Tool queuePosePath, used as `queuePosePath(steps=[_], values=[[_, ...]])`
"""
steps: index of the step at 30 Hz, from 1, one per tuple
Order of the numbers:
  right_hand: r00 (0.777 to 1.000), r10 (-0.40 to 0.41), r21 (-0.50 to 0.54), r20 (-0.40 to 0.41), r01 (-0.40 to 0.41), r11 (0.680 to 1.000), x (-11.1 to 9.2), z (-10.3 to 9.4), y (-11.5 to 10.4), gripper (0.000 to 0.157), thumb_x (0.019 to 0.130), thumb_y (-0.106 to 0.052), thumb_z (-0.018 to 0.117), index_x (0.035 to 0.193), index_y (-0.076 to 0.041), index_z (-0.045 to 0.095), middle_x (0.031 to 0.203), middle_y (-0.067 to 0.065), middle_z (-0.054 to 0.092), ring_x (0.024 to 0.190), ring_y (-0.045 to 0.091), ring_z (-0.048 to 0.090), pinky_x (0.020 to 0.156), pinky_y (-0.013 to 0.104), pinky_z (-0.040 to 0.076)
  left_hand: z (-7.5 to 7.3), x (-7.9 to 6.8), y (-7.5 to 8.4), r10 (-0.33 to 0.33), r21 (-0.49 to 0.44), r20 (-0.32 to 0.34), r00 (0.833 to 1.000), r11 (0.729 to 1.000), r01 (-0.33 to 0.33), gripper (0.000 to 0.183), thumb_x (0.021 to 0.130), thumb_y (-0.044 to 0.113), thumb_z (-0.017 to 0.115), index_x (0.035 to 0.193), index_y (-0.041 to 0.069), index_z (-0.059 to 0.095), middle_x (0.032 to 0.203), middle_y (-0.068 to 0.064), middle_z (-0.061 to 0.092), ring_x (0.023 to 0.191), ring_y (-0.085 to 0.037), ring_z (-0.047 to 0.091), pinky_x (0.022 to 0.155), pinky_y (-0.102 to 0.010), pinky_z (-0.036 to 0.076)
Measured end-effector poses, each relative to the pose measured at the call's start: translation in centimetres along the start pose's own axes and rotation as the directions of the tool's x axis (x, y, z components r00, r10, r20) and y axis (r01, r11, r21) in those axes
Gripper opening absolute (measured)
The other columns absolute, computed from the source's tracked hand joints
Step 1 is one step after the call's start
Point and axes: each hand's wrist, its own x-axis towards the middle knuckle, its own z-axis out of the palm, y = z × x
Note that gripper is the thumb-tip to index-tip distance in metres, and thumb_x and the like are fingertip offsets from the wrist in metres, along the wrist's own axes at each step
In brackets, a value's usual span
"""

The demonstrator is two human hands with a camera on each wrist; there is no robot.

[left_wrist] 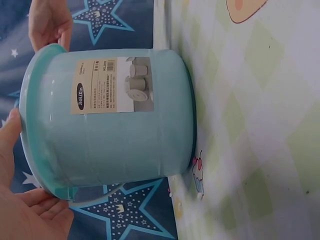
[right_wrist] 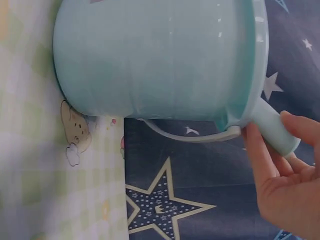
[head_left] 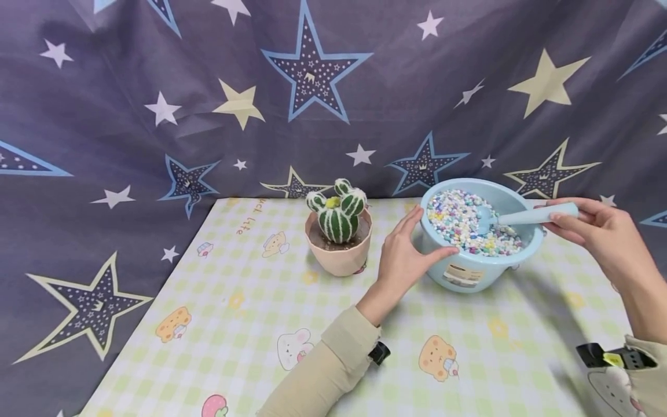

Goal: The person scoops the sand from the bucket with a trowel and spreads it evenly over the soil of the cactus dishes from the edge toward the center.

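A light blue bucket [head_left: 471,272] stands upright on the table, filled with small multicoloured pebbles [head_left: 458,223]. My left hand [head_left: 401,252] holds the bucket's near left side, thumb along the rim and fingers by the outer wall; the left wrist view shows those fingers beside the handle joint. At the opposite rim, my right hand [head_left: 607,229] pinches the handle of a light blue shovel [head_left: 537,215]. The shovel's head lies among the pebbles and is partly hidden. In the right wrist view, fingers and thumb surround the shovel's handle end [right_wrist: 277,130] just past the rim.
A pink pot [head_left: 339,260] with a green-and-white cactus [head_left: 339,223] stands left of the bucket. The bucket's bail handle [right_wrist: 190,137] hangs down behind it. Beneath lies a checked tablecloth [head_left: 234,347], and a dark star-patterned curtain [head_left: 365,139] hangs at the back.
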Motion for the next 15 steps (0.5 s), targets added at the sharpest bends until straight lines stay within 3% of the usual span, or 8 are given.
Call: queuePosePath(steps=[4,11,15], values=[[0.999,0.046,0.011,-0.025,-0.046,0.999,-0.41,-0.09,-0.27,0.023,0.093,0.001,0.065,0.114,-0.005,0.071,0.101,-0.005,0.077,0.090,0.004,0.074,0.078,0.016,0.059,-0.15,0.07,0.07,-0.004,0.032,0.022,1.000,0.999,0.003,0.092,0.072,0.055,0.084,0.149,0.020,0.048,0.157,0.009,0.043,0.140,-0.018,0.049,0.113,-0.040,0.045],[0.995,0.091,0.214,-0.045,-0.079,0.974,-0.36,-0.10,-0.39,0.021,0.094,0.007,0.060,0.104,-0.003,0.075,0.095,0.002,0.079,0.086,0.010,0.076,0.075,0.022,0.061,-0.28,0.04,0.18,-0.015,0.059,0.051,0.999,0.998,0.012,0.092,0.074,0.057,0.082,0.150,0.021,0.046,0.158,0.010,0.041,0.140,-0.020,0.049,0.111,-0.039,0.047],[0.992,0.103,0.270,-0.072,-0.080,0.960,-0.25,-0.09,-0.37,0.023,0.096,0.008,0.056,0.100,-0.003,0.076,0.093,0.004,0.079,0.084,0.012,0.076,0.073,0.024,0.062,-0.49,0.06,0.16,-0.012,0.060,0.042,0.999,0.998,0.010,0.092,0.073,0.056,0.083,0.150,0.021,0.046,0.158,0.010,0.041,0.140,-0.019,0.049,0.111,-0.039,0.047]])
